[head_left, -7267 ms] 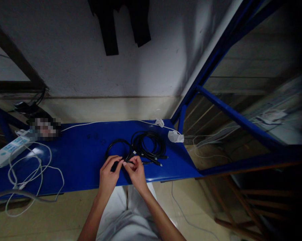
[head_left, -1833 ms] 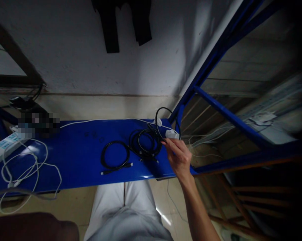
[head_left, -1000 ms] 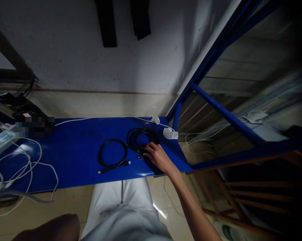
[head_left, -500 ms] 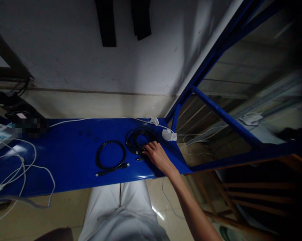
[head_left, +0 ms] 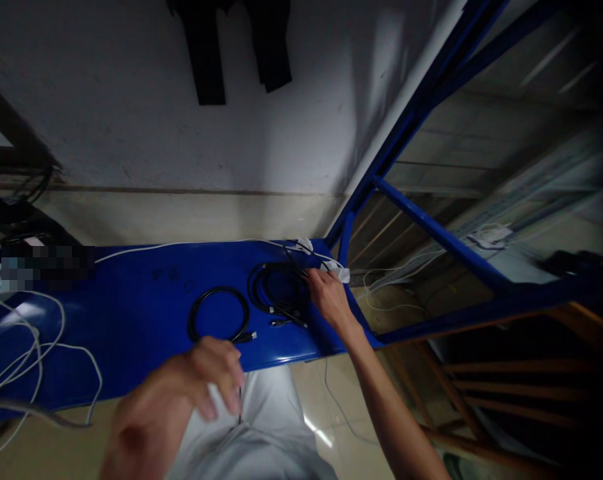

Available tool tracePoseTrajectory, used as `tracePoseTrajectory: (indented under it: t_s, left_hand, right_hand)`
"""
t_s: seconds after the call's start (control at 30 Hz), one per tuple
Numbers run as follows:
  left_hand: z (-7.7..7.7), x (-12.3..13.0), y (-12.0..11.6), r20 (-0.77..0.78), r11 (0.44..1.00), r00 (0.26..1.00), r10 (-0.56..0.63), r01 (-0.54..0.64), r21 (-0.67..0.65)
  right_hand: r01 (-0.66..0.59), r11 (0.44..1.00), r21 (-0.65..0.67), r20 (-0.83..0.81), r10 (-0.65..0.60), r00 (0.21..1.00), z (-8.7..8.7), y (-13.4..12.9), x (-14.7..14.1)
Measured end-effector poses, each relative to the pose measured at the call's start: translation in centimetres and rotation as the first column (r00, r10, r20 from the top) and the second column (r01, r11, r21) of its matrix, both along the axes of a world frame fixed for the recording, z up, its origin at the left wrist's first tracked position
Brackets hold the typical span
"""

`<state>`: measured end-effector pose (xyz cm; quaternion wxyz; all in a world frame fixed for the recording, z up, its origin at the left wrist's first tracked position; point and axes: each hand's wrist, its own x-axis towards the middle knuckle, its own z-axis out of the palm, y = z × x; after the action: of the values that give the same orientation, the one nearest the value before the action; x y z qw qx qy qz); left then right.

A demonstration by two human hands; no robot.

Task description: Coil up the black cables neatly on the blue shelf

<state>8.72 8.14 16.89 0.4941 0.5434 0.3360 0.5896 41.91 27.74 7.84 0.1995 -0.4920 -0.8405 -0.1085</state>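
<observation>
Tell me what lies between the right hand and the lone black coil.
A heap of black cables lies between the right hand and the lone black coil in the head view.

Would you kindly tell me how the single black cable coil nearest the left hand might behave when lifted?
The cable coil would probably flex, being thin and looped. It may loosen, since no tie shows. Its visible plug would likely swing, as it sticks out from the loop.
</observation>
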Motion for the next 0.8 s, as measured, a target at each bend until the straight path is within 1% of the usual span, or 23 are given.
tracePoseTrajectory:
  t_s: [0.07, 0.1, 0.17, 0.2, 0.23, 0.3, 0.37, 0.4, 0.43, 0.5, 0.53, 0.6, 0.63, 0.67, 0.7, 0.77, 0.8]
  left_hand:
    - [-1.8, 1.8, 1.7, 0.031, 0.999, 0.999, -0.040, 0.041, -0.035]
    - [-2.7, 2.7, 2.3, 0.015, 0.995, 0.998, -0.053, 0.054, -0.084]
    - [-4.3, 4.4, 3.0, -0.046, 0.979, 0.997, -0.056, 0.046, -0.196]
    - [-5.0, 5.2, 3.2, -0.051, 0.971, 0.998, -0.046, 0.033, -0.237]
    - [-5.4, 5.9, 3.4, -0.021, 0.966, 0.999, -0.031, 0.024, -0.257]
    - [-5.9, 7.3, 3.9, 0.124, 0.965, 0.992, 0.034, 0.000, -0.261]
    - [-5.8, 8.3, 4.5, 0.297, 0.957, 0.943, 0.146, -0.059, -0.284]
    - [-5.7, 8.5, 4.8, 0.362, 0.941, 0.906, 0.218, -0.097, -0.325]
    - [-5.6, 8.5, 5.1, 0.403, 0.913, 0.864, 0.301, -0.140, -0.383]
    - [-5.5, 7.7, 5.5, 0.423, 0.830, 0.779, 0.463, -0.215, -0.514]
    - [-5.6, 7.0, 5.5, 0.419, 0.789, 0.743, 0.522, -0.234, -0.568]
    - [-6.1, 5.4, 5.2, 0.416, 0.736, 0.706, 0.573, -0.220, -0.641]
    - [-6.5, 4.6, 4.9, 0.425, 0.727, 0.701, 0.572, -0.194, -0.659]
    - [-6.9, 3.8, 4.6, 0.446, 0.730, 0.700, 0.558, -0.158, -0.665]
    - [-7.2, 3.1, 4.4, 0.480, 0.745, 0.693, 0.538, -0.124, -0.655]
    - [-7.7, 2.1, 4.0, 0.575, 0.805, 0.665, 0.477, -0.068, -0.589]
    - [-7.9, 1.7, 3.9, 0.624, 0.841, 0.650, 0.435, -0.047, -0.539]
  right_hand:
    - [0.000, 0.997, 0.080, -0.039, 0.003, 0.999, 1.7, 0.2, 0.3]
    - [-0.003, 0.993, 0.120, -0.055, 0.010, 0.998, 2.7, 0.1, 0.3]
    - [-0.012, 0.983, 0.186, -0.076, 0.027, 0.997, 4.5, -0.8, -0.2]
    - [-0.020, 0.977, 0.211, -0.083, 0.038, 0.996, 5.2, -1.5, -0.9]
    - [-0.034, 0.971, 0.237, -0.091, 0.057, 0.994, 5.7, -2.5, -1.7]
    - [-0.109, 0.962, 0.249, -0.075, 0.131, 0.989, 6.1, -4.8, -4.1]
    - [-0.224, 0.946, 0.234, -0.052, 0.242, 0.969, 5.4, -7.2, -7.0]
    - [-0.282, 0.933, 0.222, -0.053, 0.301, 0.952, 4.7, -8.4, -8.5]
    - [-0.353, 0.916, 0.190, -0.043, 0.367, 0.929, 4.0, -9.4, -9.9]
    - [-0.442, 0.887, 0.132, -0.033, 0.449, 0.893, 2.4, -10.8, -12.2]
    - [-0.470, 0.877, 0.104, -0.025, 0.474, 0.880, 1.6, -11.3, -13.1]
    - [-0.512, 0.856, 0.069, -0.011, 0.514, 0.858, 0.5, -11.6, -14.0]
    - [-0.529, 0.846, 0.063, -0.006, 0.531, 0.848, 0.1, -11.5, -14.2]
    - [-0.549, 0.833, 0.066, -0.003, 0.550, 0.835, -0.2, -11.4, -14.2]
    - [-0.569, 0.819, 0.076, -0.007, 0.571, 0.821, -0.4, -11.3, -14.0]
    - [-0.585, 0.805, 0.098, -0.051, 0.591, 0.805, -0.6, -11.1, -13.7]
    - [-0.571, 0.814, 0.101, -0.104, 0.580, 0.808, -0.7, -11.0, -13.5]
